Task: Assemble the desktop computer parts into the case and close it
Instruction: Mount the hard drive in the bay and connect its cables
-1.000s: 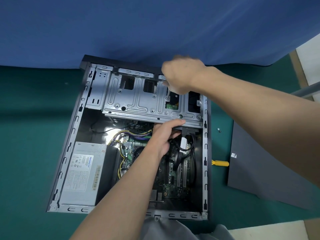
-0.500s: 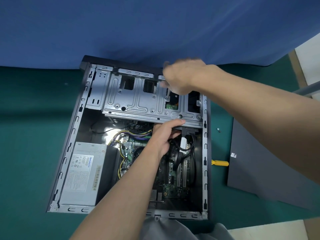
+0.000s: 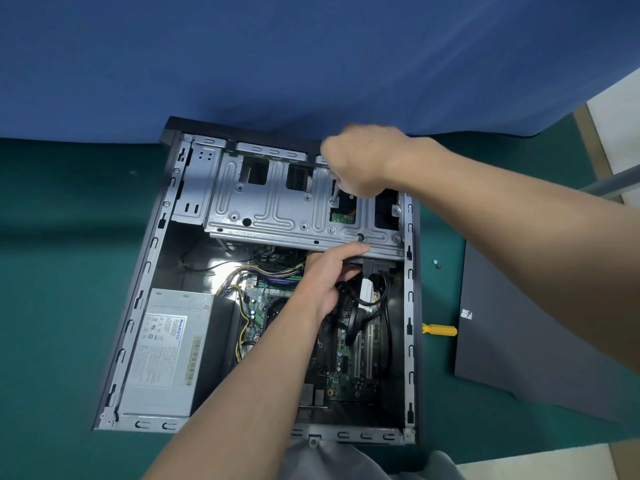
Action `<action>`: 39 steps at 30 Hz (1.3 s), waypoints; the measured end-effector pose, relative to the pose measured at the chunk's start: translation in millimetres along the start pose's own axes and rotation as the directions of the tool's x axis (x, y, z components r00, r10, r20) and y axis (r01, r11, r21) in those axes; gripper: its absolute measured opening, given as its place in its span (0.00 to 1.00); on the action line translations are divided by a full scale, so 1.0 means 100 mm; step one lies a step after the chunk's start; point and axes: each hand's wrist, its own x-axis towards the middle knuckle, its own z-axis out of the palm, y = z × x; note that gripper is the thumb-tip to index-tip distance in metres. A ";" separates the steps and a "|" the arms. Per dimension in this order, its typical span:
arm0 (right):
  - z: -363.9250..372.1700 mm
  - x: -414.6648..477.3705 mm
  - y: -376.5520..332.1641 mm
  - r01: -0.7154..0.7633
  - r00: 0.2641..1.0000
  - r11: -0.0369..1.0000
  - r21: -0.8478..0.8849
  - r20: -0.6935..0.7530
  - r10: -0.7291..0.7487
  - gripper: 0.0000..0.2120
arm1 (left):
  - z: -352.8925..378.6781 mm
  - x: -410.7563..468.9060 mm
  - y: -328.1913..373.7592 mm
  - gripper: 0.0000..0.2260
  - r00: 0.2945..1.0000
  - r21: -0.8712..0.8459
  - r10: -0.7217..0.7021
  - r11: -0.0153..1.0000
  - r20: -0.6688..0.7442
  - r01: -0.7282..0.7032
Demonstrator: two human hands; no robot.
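The open computer case (image 3: 138, 306) lies on its side on the green table. A silver drive cage (image 3: 273, 209) spans its far end. My right hand (image 3: 360, 161) grips a screwdriver whose metal shaft (image 3: 335, 190) stands on a screw in the cage top; the handle is hidden in my fist. My left hand (image 3: 325, 278) reaches into the case, thumb along the cage's front edge and fingers curled under it near a black cable connector (image 3: 375, 266). The motherboard (image 3: 349, 358) and grey power supply (image 3: 166, 344) sit inside.
The dark side panel (image 3: 519, 341) lies flat to the right of the case. A yellow-handled screwdriver (image 3: 439, 330) rests between case and panel. Two small screws (image 3: 436, 264) lie on the table beyond it. A blue cloth (image 3: 277, 64) hangs behind.
My right hand has shifted and turned slightly over the screw. My left hand and the case stay where they were.
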 end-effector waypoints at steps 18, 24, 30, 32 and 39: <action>0.01 -0.02 0.00 0.007 1.000 0.999 -0.046 -0.014 -0.007 0.12 | 0.00 -0.03 0.02 0.06 1.000 0.026 0.001 1.000 0.019 -0.001; 0.08 -0.02 0.02 0.041 0.998 0.999 -0.029 -0.046 -0.042 0.16 | 0.01 -0.03 0.02 0.06 1.000 0.016 -0.001 1.000 0.011 0.001; 0.07 0.00 0.05 -0.007 0.998 1.000 0.007 0.055 0.007 0.13 | 0.01 -0.03 0.01 0.06 1.000 0.018 0.001 1.000 0.021 -0.001; 0.07 -0.02 0.06 0.033 0.998 0.999 -0.016 0.061 -0.032 0.12 | 0.01 -0.03 0.01 0.06 1.000 0.017 0.000 1.000 0.019 -0.001; 0.03 0.01 -0.02 0.059 0.998 0.996 -0.071 0.013 -0.058 0.12 | 0.01 -0.02 0.00 0.07 1.000 0.013 0.005 1.000 0.009 -0.005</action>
